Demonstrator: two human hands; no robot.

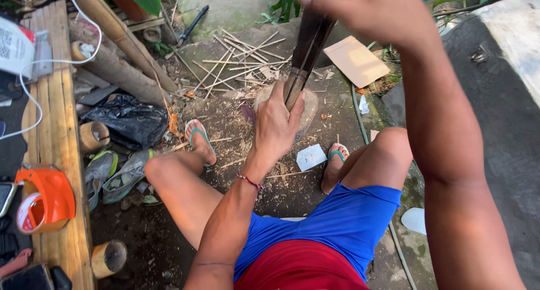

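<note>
Right hand [374,9] gripping bamboo slat [306,51] top, fingers curled | left hand [275,124] clamping base on stone block [308,107] | seeming stiff, light, splintery; holding low, edges avoided

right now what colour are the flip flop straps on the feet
Green, on both flip flops, seen in the head view; the left hand grips the bamboo piece between them.

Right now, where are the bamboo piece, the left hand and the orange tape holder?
bamboo piece [308,42], head view, dark middle of the upright strip.
left hand [274,124], head view, back of the hand.
orange tape holder [49,195], head view, top of its orange shell.
</note>
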